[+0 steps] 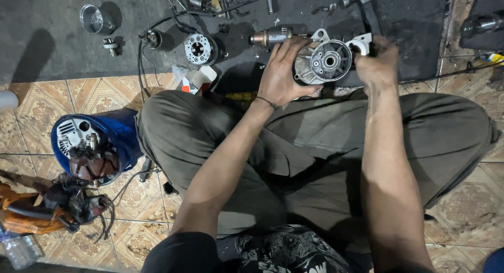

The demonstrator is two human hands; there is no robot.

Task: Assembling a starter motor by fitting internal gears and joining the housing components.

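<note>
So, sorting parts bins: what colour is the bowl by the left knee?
Blue, the bowl; head view shows it best.

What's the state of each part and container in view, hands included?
Round metal housing: held up over the lap, open face toward the camera.
Left hand: gripping the housing's left side.
Right hand: gripping its right side.
Armature: lying on its side on the dark mat.
Metal cup: upright, open.
Blue bowl: on the tiles, filled with parts.
</note>
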